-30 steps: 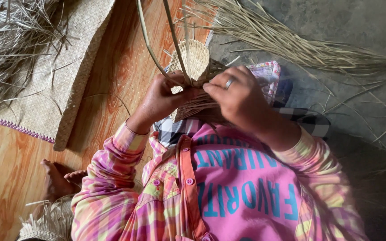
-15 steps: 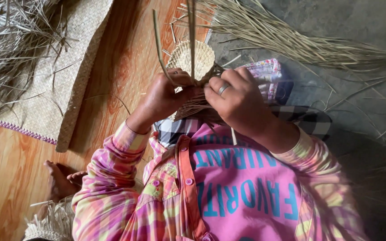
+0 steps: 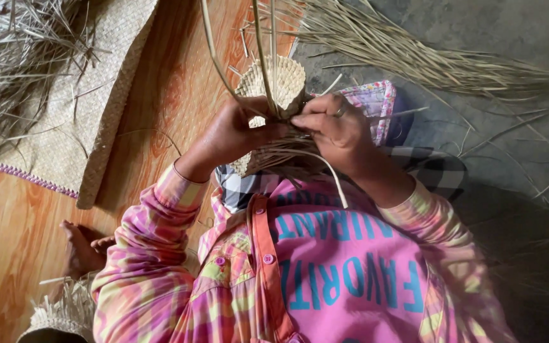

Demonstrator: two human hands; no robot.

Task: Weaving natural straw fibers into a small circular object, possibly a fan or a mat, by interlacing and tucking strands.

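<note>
Hands (image 3: 287,130) closed tight around the half-woven basket (image 3: 273,86) over the lap — left (image 3: 239,133) pinching upright strips (image 3: 258,44), right (image 3: 338,127) gripping loose ends. Could unravel if that pinch slackens.

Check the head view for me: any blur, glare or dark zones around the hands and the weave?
Head view: soft, even daylight, no glare. The left hand, right hand and small woven piece are fairly sharp, with slight smear on the loose strips rising from it. Lower right of the grey floor falls into deep shadow; the straw bundle there stays readable.
</note>
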